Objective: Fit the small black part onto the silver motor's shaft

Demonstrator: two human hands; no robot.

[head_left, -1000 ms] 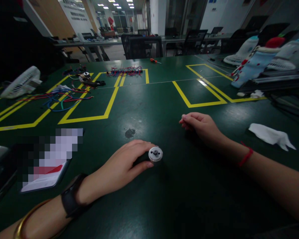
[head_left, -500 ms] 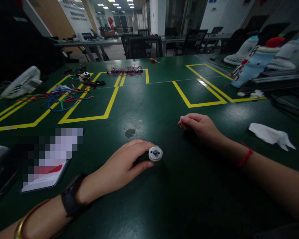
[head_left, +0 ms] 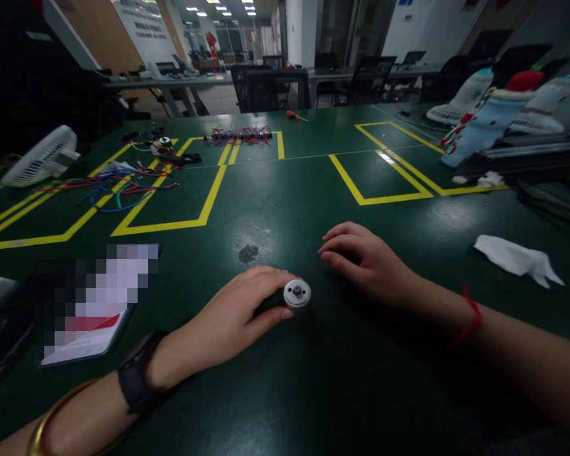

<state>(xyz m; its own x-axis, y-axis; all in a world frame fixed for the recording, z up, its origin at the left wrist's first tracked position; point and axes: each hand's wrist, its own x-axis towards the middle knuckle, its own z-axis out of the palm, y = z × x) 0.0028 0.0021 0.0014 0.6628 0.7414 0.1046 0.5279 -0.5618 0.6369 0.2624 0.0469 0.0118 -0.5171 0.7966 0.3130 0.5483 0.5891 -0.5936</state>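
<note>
A small round electric motor (head_left: pixel 297 293) stands upright on the green table, its silver end face with a central shaft and two dark holes turned up. My left hand (head_left: pixel 247 310) grips it from the left between thumb and fingers; the motor's lower body is mostly hidden in shadow. To the right and slightly beyond it, my right hand (head_left: pixel 368 261) hovers over or rests on the table, I cannot tell which. Its thumb and fingers are parted, with nothing visible between them.
At the left lie a phone (head_left: pixel 118 304) and tangled coloured wires (head_left: pixel 133 183), with a white fan (head_left: pixel 45 158) behind. A crumpled tissue (head_left: pixel 517 258) is at the right. Farther back are a screwdriver (head_left: pixel 294 116), a wire bundle (head_left: pixel 240 135) and a snowman figure (head_left: pixel 484 120).
My right hand has moved left and closer to the motor, and its pinched fingers have opened. My left hand and the motor have stayed in place.
</note>
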